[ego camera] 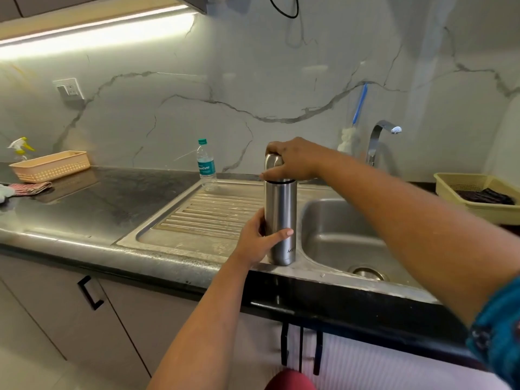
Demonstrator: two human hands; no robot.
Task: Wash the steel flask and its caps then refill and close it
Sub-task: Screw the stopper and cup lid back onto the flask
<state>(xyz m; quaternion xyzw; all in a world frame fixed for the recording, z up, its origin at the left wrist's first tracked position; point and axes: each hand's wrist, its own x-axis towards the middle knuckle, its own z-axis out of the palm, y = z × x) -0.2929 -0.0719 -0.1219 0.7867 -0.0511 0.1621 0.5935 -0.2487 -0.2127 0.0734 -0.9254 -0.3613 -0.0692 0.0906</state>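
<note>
Marble-veined wall panels and a strip light frame a dark stone counter (92, 204) with a steel sink (346, 237) and ribbed draining board (208, 212). A steel flask (280, 220) stands upright on the sink's front edge, between board and basin. The left hand (257, 240) grips its lower body, fingers (281, 234) curled round it. The right hand (292, 161) wraps over the cap (272, 161) on top, thumb along the cap's lower rim. Lettering low on the flask is partly hidden and unreadable. Behind, a plastic water bottle (206, 164) with a green lid carries a teal label whose script appears to end in "nature". A peach basket (52, 165) and spray bottle (21, 146) sit far left; a yellow basket (475, 190) lies right of the tap (380, 136).
</note>
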